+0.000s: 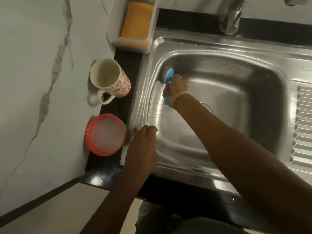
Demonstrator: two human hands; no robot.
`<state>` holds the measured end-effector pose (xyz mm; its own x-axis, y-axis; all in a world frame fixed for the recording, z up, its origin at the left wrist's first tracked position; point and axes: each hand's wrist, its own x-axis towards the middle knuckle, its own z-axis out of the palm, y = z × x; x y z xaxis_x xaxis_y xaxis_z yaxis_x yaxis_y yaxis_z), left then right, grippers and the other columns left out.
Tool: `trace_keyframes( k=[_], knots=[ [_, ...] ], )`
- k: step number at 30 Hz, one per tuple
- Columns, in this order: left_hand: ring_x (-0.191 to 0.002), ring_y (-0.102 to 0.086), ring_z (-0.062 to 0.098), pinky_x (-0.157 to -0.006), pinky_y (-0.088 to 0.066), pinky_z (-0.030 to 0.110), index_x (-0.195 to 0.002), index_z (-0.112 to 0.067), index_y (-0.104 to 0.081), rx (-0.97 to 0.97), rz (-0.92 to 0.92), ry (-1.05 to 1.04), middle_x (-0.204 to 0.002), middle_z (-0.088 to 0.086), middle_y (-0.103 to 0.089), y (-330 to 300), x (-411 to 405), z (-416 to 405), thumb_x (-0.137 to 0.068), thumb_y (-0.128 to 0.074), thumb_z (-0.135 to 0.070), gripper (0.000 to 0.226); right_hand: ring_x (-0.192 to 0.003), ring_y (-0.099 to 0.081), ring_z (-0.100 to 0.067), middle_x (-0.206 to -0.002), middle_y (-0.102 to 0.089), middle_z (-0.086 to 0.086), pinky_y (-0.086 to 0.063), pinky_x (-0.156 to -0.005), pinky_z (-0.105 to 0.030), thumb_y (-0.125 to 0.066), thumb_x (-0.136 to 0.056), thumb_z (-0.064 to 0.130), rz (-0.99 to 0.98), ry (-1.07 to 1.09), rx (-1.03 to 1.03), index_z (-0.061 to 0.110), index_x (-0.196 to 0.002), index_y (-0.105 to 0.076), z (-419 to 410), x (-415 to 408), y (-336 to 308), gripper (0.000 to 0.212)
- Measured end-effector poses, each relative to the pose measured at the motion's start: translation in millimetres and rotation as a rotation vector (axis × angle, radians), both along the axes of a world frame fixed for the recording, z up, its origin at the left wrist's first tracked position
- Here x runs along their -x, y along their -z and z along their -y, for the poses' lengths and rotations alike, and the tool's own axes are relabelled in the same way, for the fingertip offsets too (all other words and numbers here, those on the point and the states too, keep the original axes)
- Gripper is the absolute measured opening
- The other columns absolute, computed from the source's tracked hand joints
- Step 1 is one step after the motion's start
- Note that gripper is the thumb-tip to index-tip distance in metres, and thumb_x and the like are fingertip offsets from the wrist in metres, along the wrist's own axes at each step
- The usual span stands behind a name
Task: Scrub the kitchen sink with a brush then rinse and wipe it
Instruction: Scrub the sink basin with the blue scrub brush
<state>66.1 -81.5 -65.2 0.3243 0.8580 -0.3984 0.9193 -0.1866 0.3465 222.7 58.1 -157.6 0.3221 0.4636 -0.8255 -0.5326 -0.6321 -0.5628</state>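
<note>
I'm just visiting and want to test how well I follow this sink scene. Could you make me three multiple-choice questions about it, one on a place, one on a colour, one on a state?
1. Where does the scrubber head of the blue-handled brush press?
A. On the far-left inner wall of the stainless steel sink
B. On the ridged drainboard
C. On the tap

2. What colour is the folded cloth in the white plastic tray?
A. Green
B. Orange
C. Purple

3. What is the left hand doing?
A. Lifting the white mug with red flowers
B. Resting on the sink's left rim, holding nothing
C. Turning the tap

Answers: 1 A, the right hand holds the brush against that wall. 2 B, the cloth is plainly orange. 3 B, the hand lies on the rim, beside the red-rimmed round container.
</note>
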Motion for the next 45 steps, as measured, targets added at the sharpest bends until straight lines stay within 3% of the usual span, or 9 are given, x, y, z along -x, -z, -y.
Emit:
trace_keyframes(
  k=[5,8,12,19,26,34,38,41,45],
  knots=[
    [-0.103,-0.054,0.022,-0.083,-0.042,0.029,-0.118,-0.01,-0.053,-0.009,0.003,-0.088,-0.114,0.007,-0.058,3,-3,10,-0.079,-0.06,0.006,0.043,-0.051,-0.041,-0.001,-0.07,-0.036,0.005,-0.034,-0.047,-0.012,-0.036,-0.105,0.011,0.252,-0.895,0.07,0.02,-0.078,-0.045,107,14,-16,0.03],
    [-0.098,-0.056,0.021,-0.083,-0.04,0.028,-0.108,-0.011,-0.054,-0.039,0.067,-0.154,-0.104,0.003,-0.055,-4,-5,18,-0.084,-0.06,-0.004,0.026,-0.046,-0.043,-0.01,-0.065,-0.049,-0.002,-0.035,-0.037,-0.017,-0.043,-0.104,0.024,0.133,-0.925,0.09,0.004,-0.107,-0.064,143,15,-20,0.029],
    [-0.102,-0.059,0.024,-0.081,-0.038,0.025,-0.12,-0.009,-0.051,-0.088,0.044,-0.206,-0.113,0.009,-0.058,-5,0,26,-0.09,-0.056,-0.006,0.031,-0.035,-0.036,-0.015,-0.061,-0.047,-0.011,-0.029,-0.037,-0.018,-0.048,-0.101,0.025,0.088,-0.872,0.058,0.001,-0.098,-0.063,111,12,-32,0.028],
    [-0.105,-0.057,0.025,-0.08,-0.042,0.026,-0.124,-0.008,-0.049,-0.001,-0.039,-0.213,-0.113,0.011,-0.056,-9,4,28,-0.082,-0.062,0.002,0.046,-0.043,-0.043,-0.019,-0.062,-0.053,-0.01,-0.033,-0.037,-0.02,-0.051,-0.101,0.036,0.342,-1.646,0.219,0.006,-0.108,-0.069,159,-97,-29,0.036],
    [-0.108,-0.056,0.024,-0.089,-0.043,0.03,-0.124,-0.011,-0.049,-0.011,-0.107,-0.14,-0.117,0.009,-0.057,-8,-1,23,-0.086,-0.066,-0.01,0.042,-0.04,-0.04,-0.016,-0.065,-0.053,-0.01,-0.034,-0.032,-0.022,-0.047,-0.103,0.031,0.289,-1.269,-0.075,0.004,-0.108,-0.069,120,-1,3,0.035],
    [-0.102,-0.057,0.023,-0.072,-0.036,0.025,-0.116,-0.012,-0.051,-0.002,-0.166,-0.075,-0.111,0.007,-0.057,2,-4,18,-0.079,-0.077,-0.021,0.046,-0.041,-0.048,-0.007,-0.061,-0.061,0.001,-0.041,-0.049,-0.022,-0.052,-0.101,0.038,0.416,-1.677,0.294,0.012,-0.084,-0.068,178,-123,23,0.035],
    [-0.102,-0.057,0.024,-0.077,-0.043,0.029,-0.116,-0.013,-0.051,0.003,-0.168,-0.076,-0.111,0.007,-0.057,0,-3,15,-0.077,-0.079,-0.027,0.049,-0.05,-0.055,-0.011,-0.08,-0.07,-0.013,-0.045,-0.049,-0.023,-0.051,-0.101,0.038,0.4,-1.497,0.079,0.004,-0.105,-0.071,157,-62,32,0.039],
    [-0.106,-0.055,0.023,-0.078,-0.04,0.027,-0.12,-0.014,-0.051,0.022,-0.164,-0.062,-0.115,0.006,-0.055,-3,-4,14,-0.076,-0.08,-0.032,0.055,-0.036,-0.04,-0.014,-0.061,-0.051,-0.01,-0.034,-0.035,-0.022,-0.049,-0.102,0.036,0.263,-1.269,-0.016,-0.001,-0.105,-0.066,133,-11,18,0.042],
    [-0.105,-0.055,0.023,-0.08,-0.044,0.029,-0.117,-0.013,-0.053,0.04,-0.119,-0.023,-0.114,0.006,-0.053,-2,-16,18,-0.077,-0.077,-0.029,0.05,-0.035,-0.045,-0.005,-0.052,-0.054,0.004,-0.039,-0.04,-0.017,-0.051,-0.102,0.035,0.344,-1.516,-0.024,0.009,-0.098,-0.07,149,-64,-16,0.033]
  ],
)
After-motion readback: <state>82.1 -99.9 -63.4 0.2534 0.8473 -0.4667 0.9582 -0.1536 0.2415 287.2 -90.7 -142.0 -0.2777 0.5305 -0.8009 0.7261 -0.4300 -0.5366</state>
